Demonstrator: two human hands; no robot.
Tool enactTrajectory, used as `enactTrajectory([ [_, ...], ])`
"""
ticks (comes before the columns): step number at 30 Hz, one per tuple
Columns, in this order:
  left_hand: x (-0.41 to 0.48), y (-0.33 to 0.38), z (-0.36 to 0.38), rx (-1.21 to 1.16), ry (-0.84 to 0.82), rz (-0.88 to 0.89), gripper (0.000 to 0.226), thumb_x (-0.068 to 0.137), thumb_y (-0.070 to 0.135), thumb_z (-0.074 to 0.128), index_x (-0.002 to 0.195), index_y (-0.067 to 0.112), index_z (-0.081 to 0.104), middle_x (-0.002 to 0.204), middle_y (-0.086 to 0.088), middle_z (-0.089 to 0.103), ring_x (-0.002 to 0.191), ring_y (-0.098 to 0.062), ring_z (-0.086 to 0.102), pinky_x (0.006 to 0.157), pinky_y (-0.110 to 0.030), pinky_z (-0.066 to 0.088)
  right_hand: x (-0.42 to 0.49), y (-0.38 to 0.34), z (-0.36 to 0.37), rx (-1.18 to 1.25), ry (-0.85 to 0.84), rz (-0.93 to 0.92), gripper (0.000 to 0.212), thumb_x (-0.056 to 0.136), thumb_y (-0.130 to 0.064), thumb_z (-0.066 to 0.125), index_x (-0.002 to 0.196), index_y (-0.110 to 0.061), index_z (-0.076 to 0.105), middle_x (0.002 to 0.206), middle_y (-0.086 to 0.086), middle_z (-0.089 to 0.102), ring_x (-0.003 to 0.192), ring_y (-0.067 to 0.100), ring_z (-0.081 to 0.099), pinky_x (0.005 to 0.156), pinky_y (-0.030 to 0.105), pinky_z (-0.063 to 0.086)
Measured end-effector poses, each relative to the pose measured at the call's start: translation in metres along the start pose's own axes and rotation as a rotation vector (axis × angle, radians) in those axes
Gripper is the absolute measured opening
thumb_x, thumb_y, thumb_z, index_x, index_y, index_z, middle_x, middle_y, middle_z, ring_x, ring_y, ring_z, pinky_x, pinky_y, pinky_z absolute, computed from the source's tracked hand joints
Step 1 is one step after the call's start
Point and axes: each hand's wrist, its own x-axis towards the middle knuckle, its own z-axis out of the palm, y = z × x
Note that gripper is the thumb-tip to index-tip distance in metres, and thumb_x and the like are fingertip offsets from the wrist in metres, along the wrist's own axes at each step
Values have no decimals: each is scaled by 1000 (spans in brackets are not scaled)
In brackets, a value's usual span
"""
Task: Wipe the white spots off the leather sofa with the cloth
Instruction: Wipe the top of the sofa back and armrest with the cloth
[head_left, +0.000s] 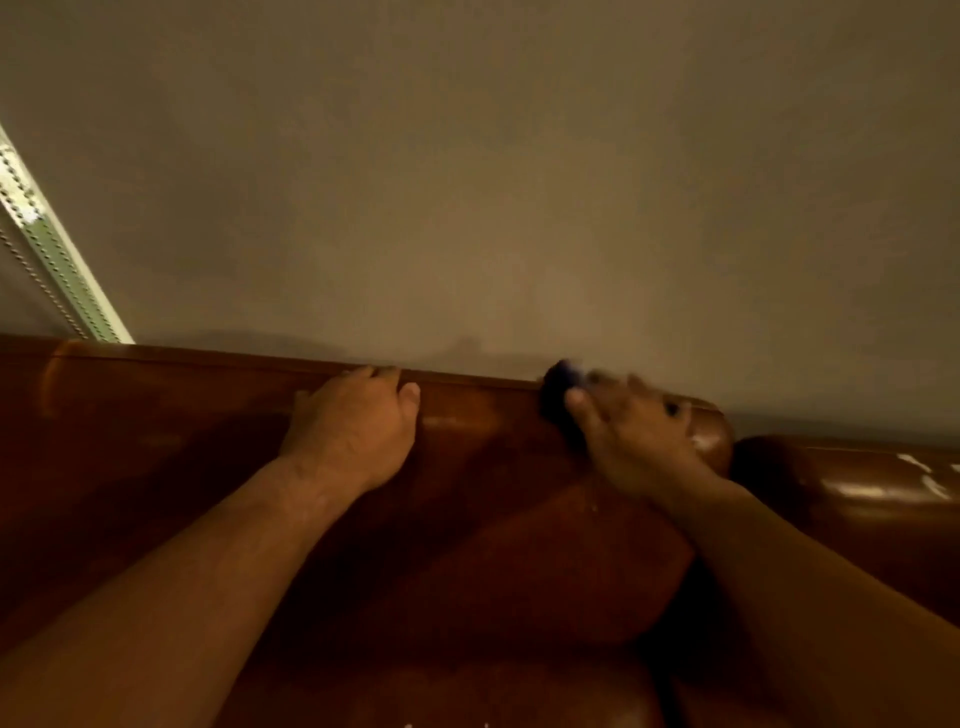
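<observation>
A view looking forward over a brown leather sofa (156, 441), whose rounded backrest runs across the lower half of the frame, with a plain beige wall (467, 208) filling the upper half. A pale strip, perhaps a window frame or blind (57, 249), slants down the far left edge.

The left hand (353, 431), centre-left, lies palm down on top of the backrest. Its fingers reach to the top edge and it holds nothing. The right hand (634, 436), right of centre, holds a dark cloth (556, 395) against the top of the backrest. The cloth pokes out past the thumb towards the middle of the frame. This hand is blurred, so exactly how the fingers lie cannot be told.

A white smear (704, 442) sits on the leather just beside the right hand, at the rounded end of this backrest section. More white spots (930, 480) show on the next section at the far right edge, well apart from the cloth. A few faint specks dot the cushion below the right wrist.

The step in hand seems to be rubbing the marks off the top of the backrest. To do it well:
- Keep the cloth flat under the palm.
- Press firmly and use short overlapping strokes.
- Work towards the nearby smear, then on to the far-right spots.
- Use the left hand to brace against the push.

No containers are in view.
</observation>
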Motion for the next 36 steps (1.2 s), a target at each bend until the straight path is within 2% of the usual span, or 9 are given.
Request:
enactTrajectory([
  [1, 0, 1, 2, 10, 13, -2, 46, 98, 40, 26, 127, 16, 53, 131, -7, 55, 122, -28, 50, 102, -54, 39, 0, 6, 11, -40, -116, 9, 50, 93, -62, 19, 139, -47, 29, 154, -9, 26, 145, 24, 11, 110, 63, 6],
  [3, 0, 3, 4, 29, 33, -12, 46, 98, 39, 27, 124, 15, 55, 128, -8, 56, 120, -29, 51, 101, -52, 40, -3, 15, 27, -37, -108, -30, 53, 90, -65, 18, 141, -50, 23, 158, -10, 16, 146, 21, -1, 111, 63, -3],
  [12, -1, 13, 6, 62, 42, -39, 45, 97, 40, 32, 124, 15, 57, 131, -11, 54, 123, -31, 49, 101, -49, 41, -17, 17, 33, 11, 25, -181, 50, 95, -55, 25, 140, -37, 38, 155, -7, 25, 146, 19, 6, 117, 47, -3],
  [15, -2, 22, 8, 57, 44, -6, 45, 95, 45, 33, 123, 19, 58, 130, -8, 55, 122, -31, 48, 101, -51, 41, -27, 15, 51, -12, 78, -221, 56, 93, -53, 22, 138, -29, 44, 153, -1, 33, 145, 25, 16, 117, 49, 8],
  [19, -9, 46, 21, 95, 20, 155, 42, 96, 42, 35, 133, 28, 51, 145, 4, 42, 135, -22, 35, 108, -54, 32, -43, 23, 72, -148, 178, -338, 37, 88, -33, 48, 117, -18, 65, 132, 9, 58, 128, 37, 46, 99, 60, 39],
  [24, -13, 49, 26, 104, -1, 143, 43, 96, 40, 37, 138, 31, 44, 150, 7, 36, 138, -20, 32, 110, -52, 26, -64, 39, 63, 12, 317, -505, 32, 76, -14, 64, 107, -9, 69, 116, 14, 67, 110, 34, 62, 84, 49, 54],
  [27, -12, 50, 25, 97, -28, 141, 43, 97, 36, 37, 139, 29, 44, 150, 6, 36, 138, -21, 32, 111, -52, 26, -39, 28, 42, 71, 438, -437, 34, 87, -24, 53, 117, -13, 64, 130, 11, 60, 121, 37, 53, 101, 52, 41],
  [31, -5, 48, 24, 81, -10, 170, 44, 94, 30, 39, 136, 28, 49, 145, 4, 43, 132, -21, 41, 108, -46, 36, -32, 0, 70, -209, 280, -426, 44, 87, -43, 40, 123, -27, 61, 139, 0, 53, 132, 40, 40, 97, 72, 26],
  [36, -4, 45, 30, 95, 7, 175, 46, 92, 28, 39, 138, 29, 47, 147, 6, 41, 134, -19, 39, 108, -44, 36, -51, 22, 108, -309, 273, -565, 47, 85, -28, 42, 130, -25, 54, 149, 1, 40, 140, 36, 23, 110, 64, 17],
])
